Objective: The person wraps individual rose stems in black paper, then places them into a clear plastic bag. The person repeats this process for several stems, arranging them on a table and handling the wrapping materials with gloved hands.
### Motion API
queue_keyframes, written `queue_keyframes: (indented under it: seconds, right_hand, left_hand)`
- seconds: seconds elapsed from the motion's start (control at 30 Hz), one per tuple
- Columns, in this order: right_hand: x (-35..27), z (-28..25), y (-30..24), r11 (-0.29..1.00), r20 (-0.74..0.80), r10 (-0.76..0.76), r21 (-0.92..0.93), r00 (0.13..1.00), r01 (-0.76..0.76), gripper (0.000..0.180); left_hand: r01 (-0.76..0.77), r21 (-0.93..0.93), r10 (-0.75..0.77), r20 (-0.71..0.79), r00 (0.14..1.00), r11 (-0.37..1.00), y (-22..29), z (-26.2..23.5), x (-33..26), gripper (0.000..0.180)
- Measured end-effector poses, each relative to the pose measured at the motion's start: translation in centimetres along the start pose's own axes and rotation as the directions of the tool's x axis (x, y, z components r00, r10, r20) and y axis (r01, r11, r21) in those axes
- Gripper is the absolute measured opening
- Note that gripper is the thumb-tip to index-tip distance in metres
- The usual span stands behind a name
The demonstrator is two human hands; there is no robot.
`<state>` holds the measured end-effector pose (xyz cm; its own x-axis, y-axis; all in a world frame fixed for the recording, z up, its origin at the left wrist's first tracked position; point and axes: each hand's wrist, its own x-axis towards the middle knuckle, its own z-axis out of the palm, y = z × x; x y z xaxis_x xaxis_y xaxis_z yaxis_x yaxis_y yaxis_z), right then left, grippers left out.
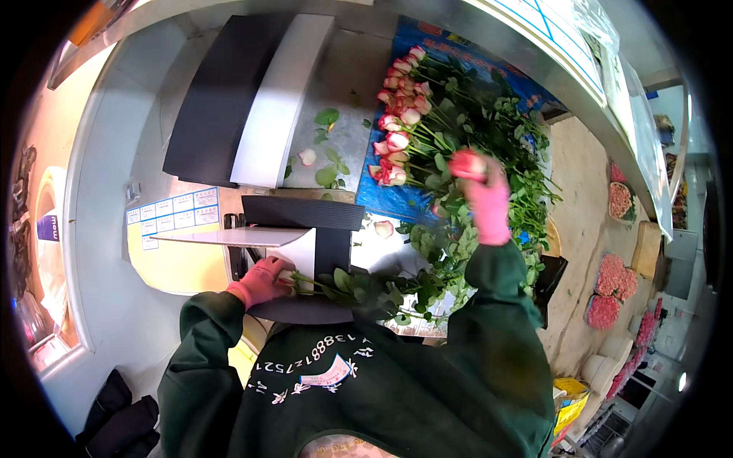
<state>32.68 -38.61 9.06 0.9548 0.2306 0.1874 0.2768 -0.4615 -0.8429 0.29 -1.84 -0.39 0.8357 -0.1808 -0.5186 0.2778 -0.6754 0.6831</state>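
Note:
My left hand (263, 283), in a pink glove, is closed at the head of a pale rose (287, 278). Its leafy stem (343, 287) runs right across black and white wrapping sheets (304, 256). Over the pile on the right, my right hand (489, 200), also gloved in pink and smeared by motion, has its fingers at a red and white rose (466, 164). Below it lie cut roses (398, 142) in a row, heads to the left and leafy stems (504, 137) to the right, on a blue plastic sheet (374, 200).
Stacks of black sheets (221, 99) and white sheets (279, 107) lie at the back left. Loose leaves (328, 177) and a petal (307, 156) dot the metal table. A label sheet (175, 214) lies left. Pink flower bunches (611, 278) stand far right. A frame edge (588, 99) overhangs the right.

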Motion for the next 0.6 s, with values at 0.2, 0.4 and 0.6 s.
queue_keyframes:
  seconds: [0.2,0.4,0.6]
  right_hand:
    - [-5.6,-11.7,-11.0,0.884,-0.549,0.177,0.454,0.817,0.113,0.031]
    - [-6.6,-4.3,-16.1,0.866,0.035,-0.203,-0.461,0.979,0.196,0.017]
    - [5.4,4.6,-0.7,0.593,0.166,-0.145,-0.775,0.975,0.22,0.012]
  left_hand:
    - [-0.05,0.061,0.052,-0.032,0.998,0.997,-1.2,0.7,0.3,0.052]
    - [-0.049,0.065,0.05,-0.018,0.999,0.997,0.1,-0.2,-0.5,0.049]
    - [-0.085,0.052,0.089,-0.064,0.994,0.995,-0.5,0.3,-0.2,0.051]
